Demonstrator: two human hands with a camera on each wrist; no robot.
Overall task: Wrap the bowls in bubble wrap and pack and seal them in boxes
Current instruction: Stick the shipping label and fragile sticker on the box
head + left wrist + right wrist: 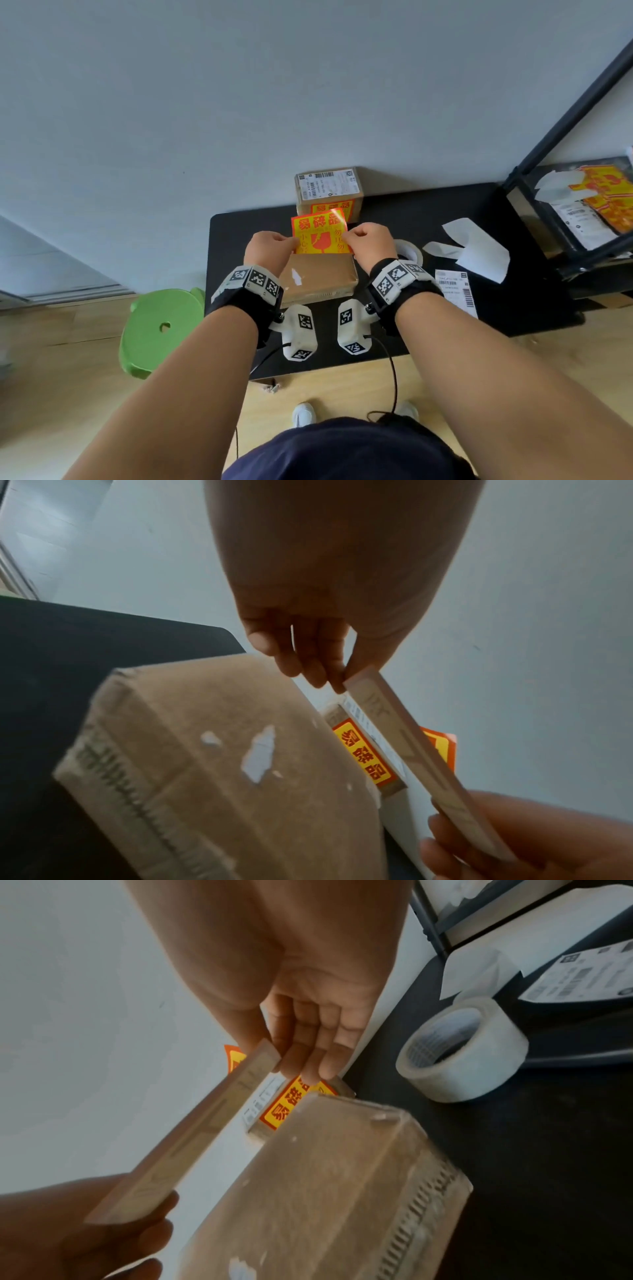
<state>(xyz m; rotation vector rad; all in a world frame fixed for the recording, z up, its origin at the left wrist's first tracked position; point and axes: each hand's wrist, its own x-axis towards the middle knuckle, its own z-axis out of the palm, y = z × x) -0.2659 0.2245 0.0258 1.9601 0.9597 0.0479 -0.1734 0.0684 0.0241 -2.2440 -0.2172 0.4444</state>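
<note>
While both arms reach straight out over the tabletop (445,205), the left hand (269,248) and the right hand (368,245) hold one red and yellow sticker (320,233) between them. The left hand pinches the sticker's left edge with its thumb and curled fingers (308,664). The right hand pinches the right edge the same way, with its fingers (318,1053) bent down next to the thumb. Both hands are knuckles up, and each wrist wears a black band with black and white squares on it. The sticker is stretched flat and tilts up at the far end. From the wrist views its back side looks pale.

Just under the hands sits a closed brown box (318,277), near the front edge of the tabletop. Its top has some small white torn spots. The sticker is in the air over the far side of this box, and I cannot tell if it touches it.

Behind it, at the back edge against the wall, stands a second box (329,192) with a white label on top and a red and yellow sticker on its front.

A roll of clear tape (462,1050) lies just right of the right hand. Further right are white backing papers (476,250) and a printed shipping label (457,291). A black shelf (582,212) at the right end holds more stickers and labels. A green stool (161,329) stands on the floor to the left.
</note>
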